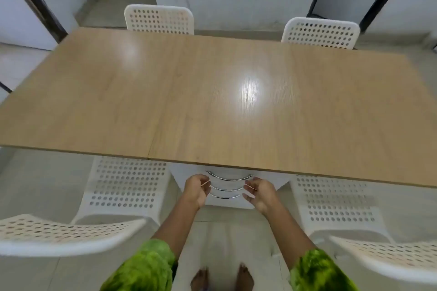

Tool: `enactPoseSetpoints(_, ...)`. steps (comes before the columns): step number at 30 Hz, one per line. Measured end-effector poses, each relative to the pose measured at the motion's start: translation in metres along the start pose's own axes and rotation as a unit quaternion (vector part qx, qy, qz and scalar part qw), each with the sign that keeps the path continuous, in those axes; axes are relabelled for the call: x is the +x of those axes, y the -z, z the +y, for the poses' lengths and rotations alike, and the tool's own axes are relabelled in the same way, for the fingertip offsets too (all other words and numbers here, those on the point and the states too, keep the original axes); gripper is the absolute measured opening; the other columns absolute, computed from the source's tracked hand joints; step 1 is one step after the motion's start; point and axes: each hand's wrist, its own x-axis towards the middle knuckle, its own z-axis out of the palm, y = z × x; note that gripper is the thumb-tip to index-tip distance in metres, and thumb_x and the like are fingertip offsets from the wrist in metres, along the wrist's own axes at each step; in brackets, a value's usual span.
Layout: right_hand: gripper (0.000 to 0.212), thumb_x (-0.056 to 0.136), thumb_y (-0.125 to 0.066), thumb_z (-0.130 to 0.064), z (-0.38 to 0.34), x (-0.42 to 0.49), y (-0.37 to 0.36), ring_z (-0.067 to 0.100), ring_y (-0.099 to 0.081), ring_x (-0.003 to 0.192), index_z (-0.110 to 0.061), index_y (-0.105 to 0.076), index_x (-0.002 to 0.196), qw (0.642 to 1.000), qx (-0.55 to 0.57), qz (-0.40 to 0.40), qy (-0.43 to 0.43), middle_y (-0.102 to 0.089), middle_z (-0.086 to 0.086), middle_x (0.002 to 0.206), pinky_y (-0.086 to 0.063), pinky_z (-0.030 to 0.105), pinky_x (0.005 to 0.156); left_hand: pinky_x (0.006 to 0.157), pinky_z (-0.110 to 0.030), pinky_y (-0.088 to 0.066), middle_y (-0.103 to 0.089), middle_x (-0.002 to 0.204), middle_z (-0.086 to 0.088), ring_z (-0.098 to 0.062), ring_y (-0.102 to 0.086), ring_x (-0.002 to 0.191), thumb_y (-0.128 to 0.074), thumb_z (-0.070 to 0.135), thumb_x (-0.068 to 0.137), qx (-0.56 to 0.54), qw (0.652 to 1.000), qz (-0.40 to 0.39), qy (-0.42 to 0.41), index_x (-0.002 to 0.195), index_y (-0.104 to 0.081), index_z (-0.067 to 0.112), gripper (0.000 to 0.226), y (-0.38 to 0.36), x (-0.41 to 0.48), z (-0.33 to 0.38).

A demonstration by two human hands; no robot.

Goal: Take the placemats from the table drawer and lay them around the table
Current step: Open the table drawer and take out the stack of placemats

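Table (212,101) edge hides the tops of the drawers (227,204); three curved handles (229,179) show. Left hand (197,190) and right hand (260,194) flank them, each grip loose, holding nothing. White chairs (127,184) stand on either side.

Light wooden table (189,113), seam through its top, two glare spots, on pale floor (35,172)

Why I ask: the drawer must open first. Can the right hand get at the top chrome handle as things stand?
Probably yes. The right hand hangs just right of the top handle, holding nothing, with nothing between them; the tabletop overhangs but leaves the handle in view.
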Motion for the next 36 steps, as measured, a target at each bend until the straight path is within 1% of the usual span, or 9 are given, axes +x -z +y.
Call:
enactPoseSetpoints(11,0.032,0.081,-0.026,0.021,0.012,0.014,-0.016,0.025,-0.053,0.074,0.000,-0.049,0.072,0.996,0.090,0.012,-0.021,-0.051,0.014,0.078,-0.045,0.033,0.067,0.059,-0.024,-0.037,-0.046,0.071,-0.009,-0.019,-0.043,0.060,-0.031,-0.008,0.080,-0.001,0.999,-0.011,0.033,0.062,-0.044,0.004,0.025,-0.017,0.000,-0.006)
enactPoseSetpoints(16,0.017,0.088,-0.042,0.000,0.017,-0.030,-0.004,0.025,-0.058,0.084,-0.007,-0.053,0.079,0.983,-0.179,0.011,-0.030,-0.055,0.010,0.082,-0.044,0.032,0.070,0.066,-0.028,-0.044,-0.053,0.079,-0.008,-0.022,-0.054,0.076,-0.043,0.004,0.088,0.214,0.977,-0.017,-0.005,0.075,-0.054,0.008,0.018,0.002,-0.044,-0.015)
enactPoseSetpoints(18,0.012,0.090,-0.044,-0.007,0.009,-0.053,-0.003,0.022,-0.060,0.085,-0.010,-0.055,0.085,0.965,-0.259,0.017,0.038,-0.058,0.009,0.088,-0.044,0.029,0.067,0.070,-0.028,-0.043,-0.058,0.087,-0.005,-0.019,-0.055,0.085,-0.046,0.012,0.092,0.361,0.919,0.003,-0.157,0.083,-0.060,0.010,0.016,0.007,-0.065,-0.014)
enactPoseSetpoints(21,0.019,0.092,-0.042,-0.012,-0.004,-0.071,-0.007,0.018,-0.061,0.079,-0.011,-0.060,0.092,0.892,-0.372,0.070,0.245,-0.063,0.005,0.090,-0.047,0.030,0.070,0.079,-0.029,-0.041,-0.059,0.097,-0.002,-0.016,-0.052,0.095,-0.046,0.013,0.091,0.533,0.731,0.033,-0.425,0.093,-0.063,0.009,0.018,0.015,-0.074,-0.005)
enactPoseSetpoints(23,0.025,0.093,-0.039,-0.017,-0.005,-0.072,-0.007,0.024,-0.059,0.091,-0.009,-0.062,0.099,0.791,-0.529,0.104,0.288,-0.064,0.006,0.097,-0.047,0.034,0.080,0.097,-0.036,-0.034,-0.060,0.110,-0.004,-0.021,-0.052,0.110,-0.041,0.018,0.093,0.682,0.601,0.010,-0.416,0.103,-0.062,0.009,0.025,0.023,-0.063,0.001)
enactPoseSetpoints(25,0.031,0.095,-0.036,-0.023,0.000,-0.069,-0.005,0.029,-0.057,0.099,-0.007,-0.061,0.102,0.712,-0.655,0.087,0.237,-0.064,0.011,0.105,-0.043,0.036,0.089,0.108,-0.041,-0.023,-0.063,0.116,-0.006,-0.023,-0.054,0.113,-0.032,0.028,0.098,0.784,0.532,-0.028,-0.319,0.111,-0.061,0.012,0.036,0.032,-0.057,0.001)
enactPoseSetpoints(28,0.027,0.095,-0.037,-0.022,0.014,-0.058,0.005,0.025,-0.054,0.082,-0.007,-0.058,0.088,0.685,-0.704,0.046,0.185,-0.059,0.011,0.089,-0.041,0.029,0.072,0.093,-0.035,-0.038,-0.066,0.107,-0.012,-0.026,-0.059,0.100,-0.027,0.034,0.100,0.785,0.544,-0.062,-0.290,0.109,-0.061,0.010,0.043,0.042,-0.063,-0.003)
enactPoseSetpoints(33,0.014,0.082,-0.047,-0.009,0.025,-0.040,0.021,0.020,-0.057,0.063,-0.005,-0.060,0.084,0.754,-0.651,-0.023,0.082,-0.060,0.007,0.071,-0.053,0.034,0.062,0.078,-0.033,-0.046,-0.063,0.089,-0.013,-0.030,-0.062,0.095,-0.035,0.040,0.097,0.778,0.587,-0.099,-0.199,0.087,-0.060,0.008,0.042,0.052,-0.064,-0.011)
enactPoseSetpoints(36,0.017,0.087,-0.044,-0.006,0.036,-0.037,0.029,0.021,-0.056,0.062,-0.001,-0.061,0.090,0.781,-0.622,-0.036,0.027,-0.058,0.007,0.070,-0.041,0.025,0.053,0.077,-0.033,-0.045,-0.057,0.102,-0.011,-0.029,-0.058,0.101,-0.041,0.030,0.095,0.746,0.615,-0.052,-0.250,0.107,-0.056,0.007,0.030,0.060,-0.060,-0.015)
